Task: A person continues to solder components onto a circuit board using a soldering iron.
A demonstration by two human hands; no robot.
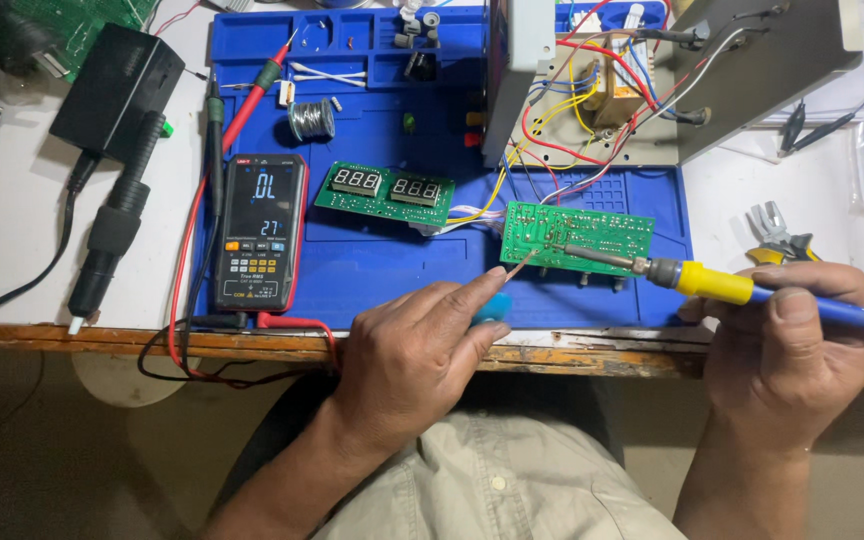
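My right hand (790, 345) grips a soldering iron (742, 290) with a yellow and blue handle; its tip rests on a green circuit board (592, 232) lying solder side up on the blue mat (372, 265). My left hand (417, 350) pinches a thin strand of copper-coloured wick or wire (522, 264) that reaches to the board beside the iron's tip, and a small blue round holder (493, 306) shows under its fingers. Coloured wires run from the board up to an open grey chassis (652, 90).
A black and red multimeter (260, 232) with its leads lies at the mat's left. A second green board with two digit displays (384, 192), a solder coil (312, 120), a black adapter (117, 90), a black handpiece (112, 235) and pliers (782, 238) lie around. The worn wooden bench edge (572, 358) runs just below.
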